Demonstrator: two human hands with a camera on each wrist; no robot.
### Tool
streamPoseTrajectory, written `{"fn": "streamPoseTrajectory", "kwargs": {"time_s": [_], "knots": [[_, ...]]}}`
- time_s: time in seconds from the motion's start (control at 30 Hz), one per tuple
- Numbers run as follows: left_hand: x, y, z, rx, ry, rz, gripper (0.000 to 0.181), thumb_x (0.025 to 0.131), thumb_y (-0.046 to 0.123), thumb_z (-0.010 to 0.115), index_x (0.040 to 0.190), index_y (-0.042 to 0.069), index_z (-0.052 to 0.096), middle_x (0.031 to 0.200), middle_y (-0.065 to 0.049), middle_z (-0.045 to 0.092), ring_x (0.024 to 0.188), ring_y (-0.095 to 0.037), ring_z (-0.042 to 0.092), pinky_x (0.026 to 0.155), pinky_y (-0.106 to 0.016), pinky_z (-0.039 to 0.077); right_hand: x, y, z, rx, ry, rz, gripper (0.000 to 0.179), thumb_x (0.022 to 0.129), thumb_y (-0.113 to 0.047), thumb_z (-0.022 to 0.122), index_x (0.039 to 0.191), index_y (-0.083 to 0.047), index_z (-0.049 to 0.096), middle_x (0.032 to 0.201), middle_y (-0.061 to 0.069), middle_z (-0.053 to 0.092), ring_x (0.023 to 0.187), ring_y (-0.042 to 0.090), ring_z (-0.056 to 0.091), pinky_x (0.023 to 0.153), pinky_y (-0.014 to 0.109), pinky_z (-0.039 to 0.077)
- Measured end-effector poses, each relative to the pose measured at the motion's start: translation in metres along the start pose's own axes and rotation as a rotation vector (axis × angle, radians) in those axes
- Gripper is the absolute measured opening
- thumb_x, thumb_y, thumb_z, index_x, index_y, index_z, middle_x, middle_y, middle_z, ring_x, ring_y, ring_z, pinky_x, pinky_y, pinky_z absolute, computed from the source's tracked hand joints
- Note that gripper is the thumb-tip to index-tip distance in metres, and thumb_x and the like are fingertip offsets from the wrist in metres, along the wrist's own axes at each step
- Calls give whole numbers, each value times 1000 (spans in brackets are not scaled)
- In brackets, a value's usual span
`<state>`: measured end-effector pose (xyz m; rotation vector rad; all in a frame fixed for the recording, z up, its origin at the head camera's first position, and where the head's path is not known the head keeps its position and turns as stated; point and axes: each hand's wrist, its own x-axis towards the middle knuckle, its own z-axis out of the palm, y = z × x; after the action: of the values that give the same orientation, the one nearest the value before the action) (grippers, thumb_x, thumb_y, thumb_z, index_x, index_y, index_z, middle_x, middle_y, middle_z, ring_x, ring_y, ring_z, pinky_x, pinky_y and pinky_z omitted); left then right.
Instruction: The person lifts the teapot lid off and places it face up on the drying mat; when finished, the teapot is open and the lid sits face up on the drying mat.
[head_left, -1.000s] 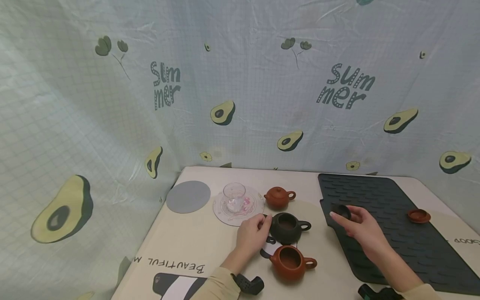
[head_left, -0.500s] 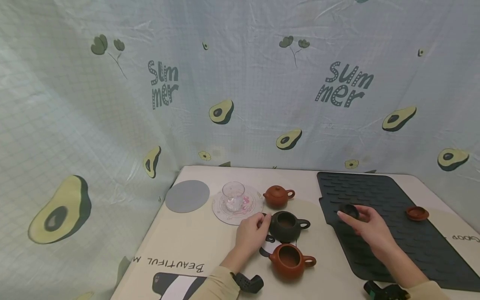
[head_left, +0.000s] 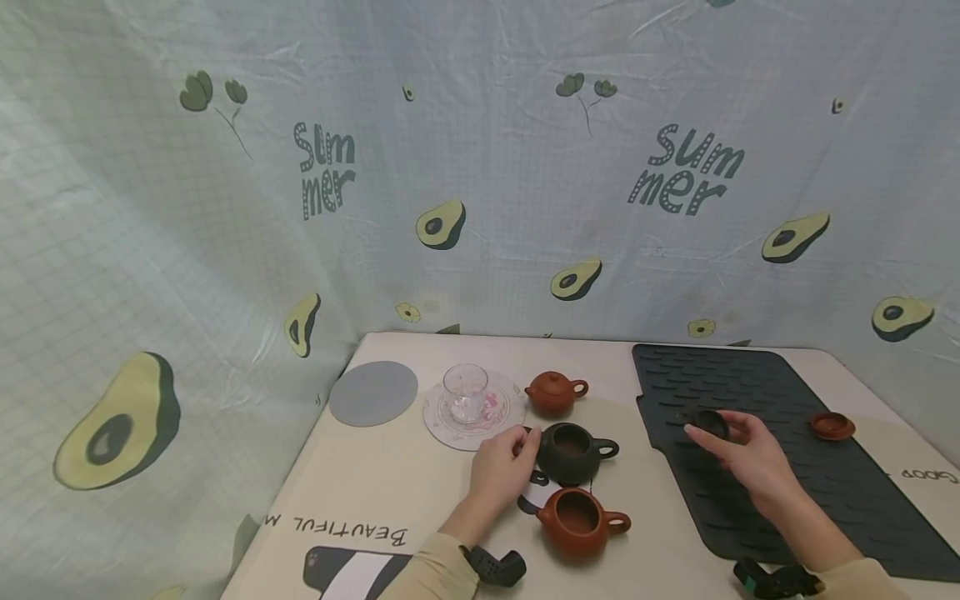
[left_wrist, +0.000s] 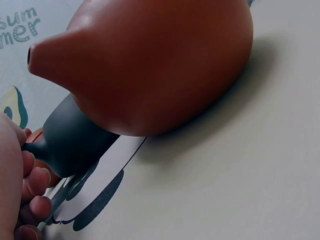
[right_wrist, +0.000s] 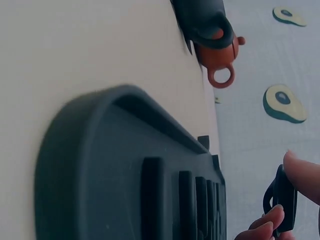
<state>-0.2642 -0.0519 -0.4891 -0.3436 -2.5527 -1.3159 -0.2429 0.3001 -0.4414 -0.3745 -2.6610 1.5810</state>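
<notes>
Now the right hand [head_left: 753, 467] is pinching the black lid [head_left: 707, 424] above the dark tray [head_left: 716, 377], lower right, and the left hand [head_left: 504, 468] is pinching the spout [left_wrist: 34, 147] of the black pot [head_left: 564, 468], lower middle. A loose pinch could be making the lid drop.

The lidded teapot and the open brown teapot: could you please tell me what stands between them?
In the head view, the black teapot stands between the lidded teapot and the open brown teapot.

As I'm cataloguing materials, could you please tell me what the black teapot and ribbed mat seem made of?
Black teapot: probably unglazed clay, smooth and matte, judging by its soft sheen. Ribbed mat: perhaps rubber or silicone, dull, with rounded edges.
</notes>
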Motion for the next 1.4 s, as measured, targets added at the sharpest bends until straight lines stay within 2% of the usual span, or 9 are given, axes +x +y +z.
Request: {"fn": "streamPoseTrajectory", "kwargs": {"time_s": [0.23,0.47,0.67,0.9,1.2,1.33,1.4], "knots": [[1,1,0,6,1,4,37,105,39,56,72,21,57,60,10,47,60,-8,45,56,-26,34,3,6,-8,-14,23,-3,106,94,-57,67,158,7,13,157,40,13,124,45,44,84,40,48],[1,2,0,8,6,6,39,105,41,56,72,21,56,59,11,46,59,-8,45,56,-26,34,8,9,-16,1,36,27,105,95,-55,67,159,7,10,158,41,8,123,47,45,92,52,45],[1,2,0,4,17,21,39,104,41,56,71,20,56,59,11,46,59,-8,45,55,-26,33,14,12,-21,-1,63,57,103,96,-53,67,159,6,10,158,41,8,120,46,46,94,54,43],[1,2,1,10,14,23,40,104,42,56,71,20,56,59,10,45,59,-8,45,56,-27,33,19,17,-30,-15,73,59,100,98,-50,65,158,7,9,159,42,3,126,52,42,98,60,41],[2,3,3,5,16,24,40,104,41,56,71,20,56,59,11,46,59,-9,45,56,-27,34,27,23,-43,-25,118,76,98,99,-47,64,158,9,10,157,44,8,111,45,60,95,56,46],[1,3,1,5,19,24,38,104,40,57,72,20,57,59,11,46,59,-8,45,56,-27,35,30,23,-48,-14,128,91,100,98,-50,63,158,10,9,158,43,10,113,46,60,96,55,47],[0,3,0,3,21,22,38,104,39,57,72,20,57,59,11,46,59,-8,45,56,-26,35,32,22,-49,-4,127,98,100,98,-51,62,158,10,9,159,42,9,115,45,59,90,46,52]]}}
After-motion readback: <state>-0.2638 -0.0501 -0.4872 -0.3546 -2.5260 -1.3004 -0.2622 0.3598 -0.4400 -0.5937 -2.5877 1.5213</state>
